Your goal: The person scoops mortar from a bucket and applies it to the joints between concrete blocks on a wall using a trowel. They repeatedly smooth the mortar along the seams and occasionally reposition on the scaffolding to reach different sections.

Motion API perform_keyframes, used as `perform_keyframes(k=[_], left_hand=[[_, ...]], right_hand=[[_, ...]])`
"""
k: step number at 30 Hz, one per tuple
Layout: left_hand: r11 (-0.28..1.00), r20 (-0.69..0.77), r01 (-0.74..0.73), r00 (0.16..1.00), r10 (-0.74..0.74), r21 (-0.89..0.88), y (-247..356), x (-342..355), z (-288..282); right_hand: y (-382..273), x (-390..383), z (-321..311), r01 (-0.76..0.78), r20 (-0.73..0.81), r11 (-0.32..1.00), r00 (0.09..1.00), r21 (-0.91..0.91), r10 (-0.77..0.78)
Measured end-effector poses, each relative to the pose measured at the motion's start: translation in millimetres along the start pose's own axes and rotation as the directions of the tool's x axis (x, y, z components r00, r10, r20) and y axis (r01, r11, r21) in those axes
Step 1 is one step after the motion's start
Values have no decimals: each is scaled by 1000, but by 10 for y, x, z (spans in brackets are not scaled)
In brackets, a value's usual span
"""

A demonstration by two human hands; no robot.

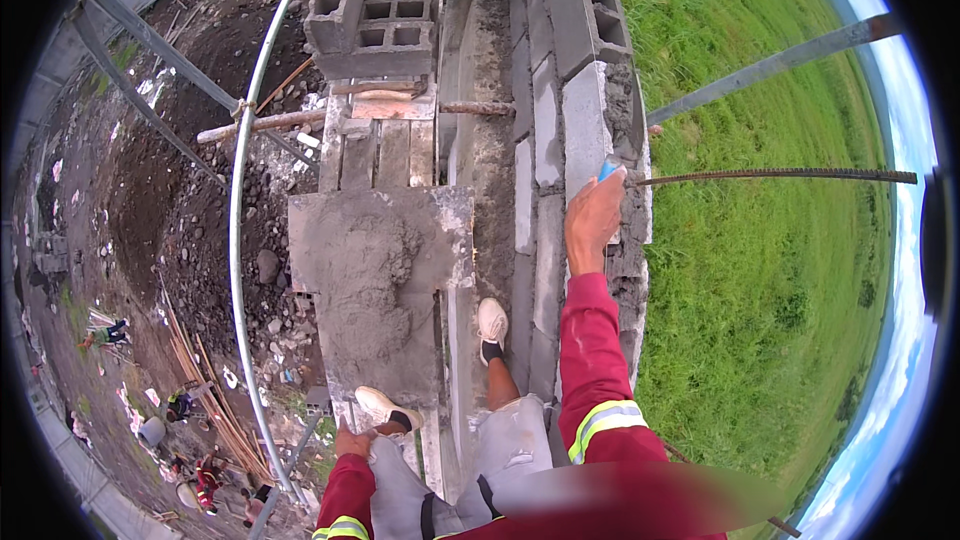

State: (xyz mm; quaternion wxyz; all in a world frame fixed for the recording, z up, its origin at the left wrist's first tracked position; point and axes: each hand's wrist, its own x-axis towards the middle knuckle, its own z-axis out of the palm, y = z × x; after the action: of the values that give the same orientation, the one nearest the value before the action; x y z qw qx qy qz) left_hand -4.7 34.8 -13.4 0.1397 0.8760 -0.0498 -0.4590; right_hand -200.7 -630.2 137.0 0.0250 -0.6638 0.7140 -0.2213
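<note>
My right hand is closed around a small blue-handled tool on top of the block wall. The hand covers most of the tool, so its exact kind is hidden. Rough grey mortar lies along the wall top beside it. A ribbed steel rebar sticks out just right of my fingers. By my left knee is my left hand, its fingers partly showing and apart, with no object visible in it. Ahead of that hand, a flat board carries a heap of wet mortar.
Hollow concrete blocks are stacked on the planks ahead. A pale metal pipe runs along the scaffold's left side. Far below are rubble and several people. Green grass spreads below the wall's right side.
</note>
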Motion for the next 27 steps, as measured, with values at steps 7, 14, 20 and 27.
perform_keyframes(k=[7, 14, 20, 27], left_hand=[[985, -10, 122, 992, -124, -121, -608, -195, -230], [917, 4, 198, 978, -210, -347, -1022, -446, -683], [931, 2, 241, 968, -251, -275, -1000, -351, -768], [933, -16, 238, 968, -251, -269, -792, -394, -677]], right_hand=[[727, -3297, 1473, -408, 749, 897, 645, 168, 153], [1446, -4454, 3522, -524, 821, 851, 503, 40, 272], [558, -4603, 4170, -570, 979, 800, 177, 187, -102], [238, -4314, 3354, -710, 992, 699, -9, 83, -127]])
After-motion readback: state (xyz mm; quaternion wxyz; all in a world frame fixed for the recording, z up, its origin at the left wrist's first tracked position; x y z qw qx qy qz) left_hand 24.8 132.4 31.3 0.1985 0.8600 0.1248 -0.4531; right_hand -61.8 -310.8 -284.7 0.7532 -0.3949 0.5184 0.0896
